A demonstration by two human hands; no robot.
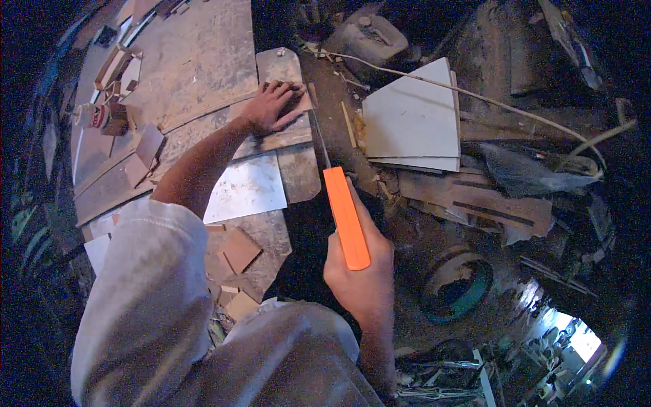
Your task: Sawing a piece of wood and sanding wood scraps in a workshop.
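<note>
The workbench [203, 41] has a worn, stained wooden top, strewn with brown offcuts [241, 251] at its near end and more loose pieces along its left side. A white sheet [254, 186] smudged with brown lies on the bench's near right part. The room around the bench is dim and cluttered, with a bright patch [576, 332] far off to its lower right.

At the bench's right edge the left hand [274, 105] is spread, palm down, on a small wooden piece [298, 102]. Just beyond that edge the right hand [359, 271] is wrapped around the orange handle of a handsaw [347, 220], its thin blade running up to the piece; whether they touch is hard to tell. Dark open space lies under the handle, right of the bench, and a strip of scrap-littered floor [332, 102] separates the bench from stacked white panels [413, 122].

On the bench's left side stands a can [95, 117] with a white and red label, its contents hidden. Beyond the bench's far right corner sits a grimy, capped jerrycan [369, 44]; its inside cannot be seen. A teal-sided round object [475, 298] lies right of the bench, its middle dark.
</note>
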